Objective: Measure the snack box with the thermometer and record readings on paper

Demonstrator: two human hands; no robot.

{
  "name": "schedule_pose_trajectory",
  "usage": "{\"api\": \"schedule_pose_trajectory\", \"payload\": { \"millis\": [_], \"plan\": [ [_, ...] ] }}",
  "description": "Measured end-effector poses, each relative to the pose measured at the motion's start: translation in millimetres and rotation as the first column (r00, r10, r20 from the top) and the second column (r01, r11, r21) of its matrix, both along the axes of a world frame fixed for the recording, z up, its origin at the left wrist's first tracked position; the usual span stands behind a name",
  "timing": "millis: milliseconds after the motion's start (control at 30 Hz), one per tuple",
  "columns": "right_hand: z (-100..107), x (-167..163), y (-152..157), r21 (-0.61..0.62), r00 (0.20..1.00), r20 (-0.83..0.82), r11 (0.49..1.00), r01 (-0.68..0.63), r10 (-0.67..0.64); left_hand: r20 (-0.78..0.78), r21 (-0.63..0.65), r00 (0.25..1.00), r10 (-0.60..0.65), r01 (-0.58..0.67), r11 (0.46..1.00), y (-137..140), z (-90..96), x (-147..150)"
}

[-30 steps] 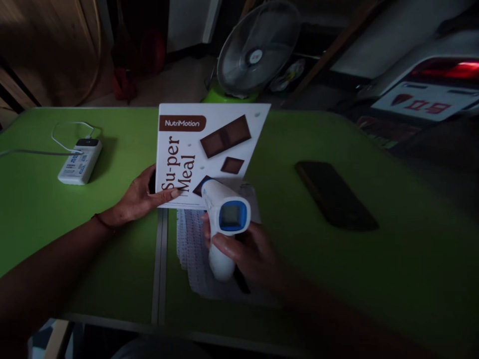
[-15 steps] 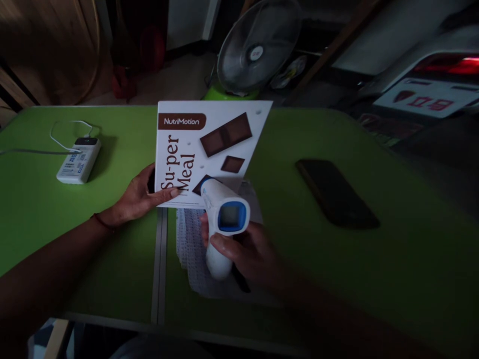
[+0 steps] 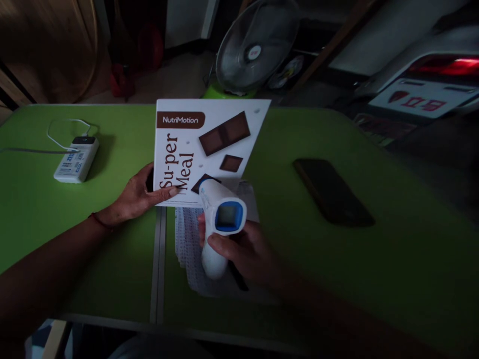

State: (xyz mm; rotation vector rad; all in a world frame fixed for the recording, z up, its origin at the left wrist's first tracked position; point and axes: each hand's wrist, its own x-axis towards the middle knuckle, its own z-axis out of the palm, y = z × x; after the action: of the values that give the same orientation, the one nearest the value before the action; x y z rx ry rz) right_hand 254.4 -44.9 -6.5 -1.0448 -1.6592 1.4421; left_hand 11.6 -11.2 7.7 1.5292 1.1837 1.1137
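Observation:
My left hand (image 3: 140, 194) grips the lower left edge of a white box (image 3: 239, 134) printed "NutriMotion Su-per Meal" with brown bars; its thumb lies on the front and the other fingers are hidden behind. Wrapped round the handle of a white infrared thermometer (image 3: 213, 254) is my right hand (image 3: 247, 249). The thermometer's blue-framed screen (image 3: 229, 216) faces me, and its front end overlaps the lower part of the box. Whether the two touch, I cannot tell. Under them lies a stack of printed paper sheets (image 3: 202, 281), with a dark pen-like object (image 3: 237, 278) partly hidden by my right hand.
On the green table (image 3: 123, 279), a white power bank (image 3: 77, 162) with a cable lies at left and a dark phone (image 3: 333, 192) at right. Behind the table stand a fan (image 3: 258, 30) and, at right, a vehicle's rear with a red lamp (image 3: 449, 67).
The whole view has shifted slightly, so everything sits a little further left. Both hands keep their hold on the box and the thermometer, and the screen looks slightly darker.

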Motion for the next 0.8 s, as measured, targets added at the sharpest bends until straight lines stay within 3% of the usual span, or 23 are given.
{"api": "schedule_pose_trajectory", "payload": {
  "millis": [167, 467, 667, 733, 800],
  "plan": [
    [0, 0, -1, -0.113, 0.998, -0.067, 0.994, -0.002, -0.006, -0.02, 0.003, 1.0, 0.003, -0.003, 1.0, 0, 0.0, -1],
    [0, -2, -1, -0.11, 0.997, -0.075, 0.994, -0.029, 0.021, -0.024, -0.04, 0.999, 0.048, -0.049, 0.998, -2, -0.3, -2],
    [10, 33, 21, 0.077, 0.984, 0.176, 0.997, 0.007, -0.021, -0.021, 0.042, 0.986, 0.163, -0.162, 0.986, 0, -8.9, -6],
    [17, 51, 33, 0.055, 0.937, 0.349, 0.998, -0.023, 0.002, 0.004, 0.089, 0.977, 0.212, -0.211, 0.973, 2, -12.8, -7],
    [19, 65, 43, 0.143, 0.869, 0.485, 0.989, 0.03, -0.096, 0.021, 0.139, 0.971, 0.238, -0.239, 0.961, 5, -15.8, -9]
  ]
}}
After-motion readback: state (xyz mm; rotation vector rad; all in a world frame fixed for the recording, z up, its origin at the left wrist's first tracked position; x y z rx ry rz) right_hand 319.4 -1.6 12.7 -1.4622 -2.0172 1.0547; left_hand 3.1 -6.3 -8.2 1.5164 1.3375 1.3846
